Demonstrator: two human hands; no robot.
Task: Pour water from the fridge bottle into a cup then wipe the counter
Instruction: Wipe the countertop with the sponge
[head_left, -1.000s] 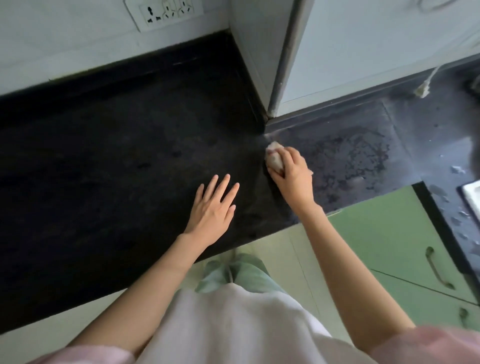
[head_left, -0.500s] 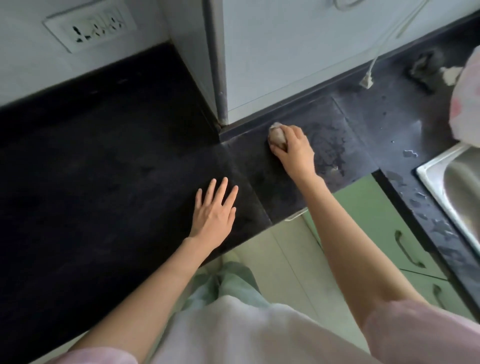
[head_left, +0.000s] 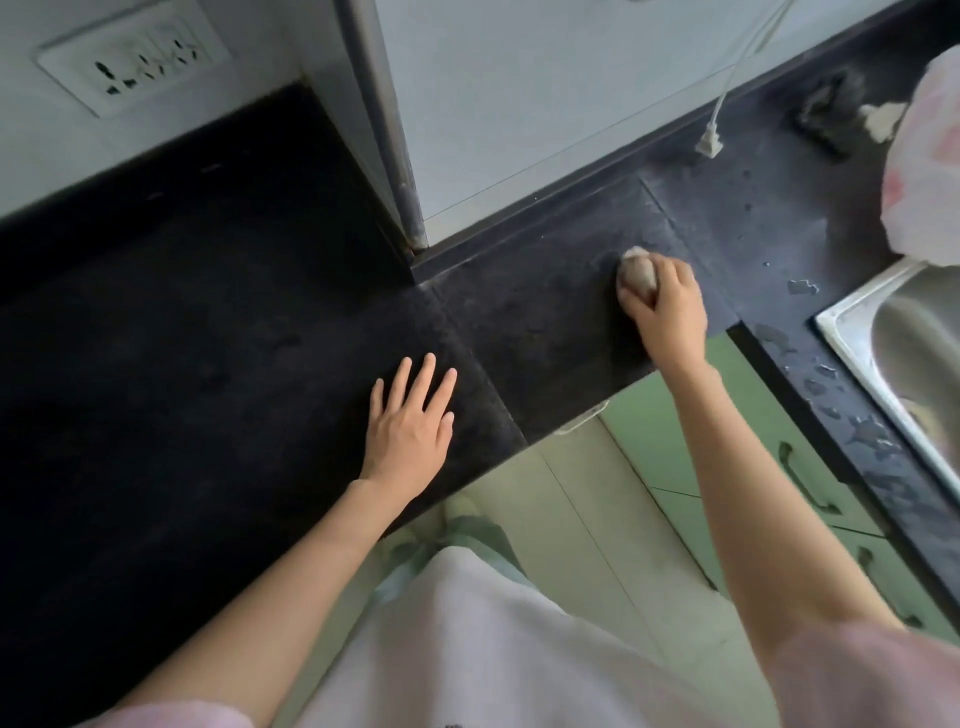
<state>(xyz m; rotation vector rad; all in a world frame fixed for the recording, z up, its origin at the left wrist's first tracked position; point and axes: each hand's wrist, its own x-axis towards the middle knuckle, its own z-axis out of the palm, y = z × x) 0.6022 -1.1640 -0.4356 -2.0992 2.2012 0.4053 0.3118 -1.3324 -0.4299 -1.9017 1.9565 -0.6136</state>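
steel sink (head_left: 852, 332) right of wet counter (head_left: 769, 228), plug (head_left: 709, 145), bag (head_left: 924, 171)

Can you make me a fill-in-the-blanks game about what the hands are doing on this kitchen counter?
1. The right hand grips a small wadded ____ and presses it on the counter.
2. The left hand lies flat on the counter with its fingers ____.
3. At the far right, set into the counter, is a metal ____.
4. On the wall at the upper left is a white power ____.

Missing words: cloth; straight; sink; socket
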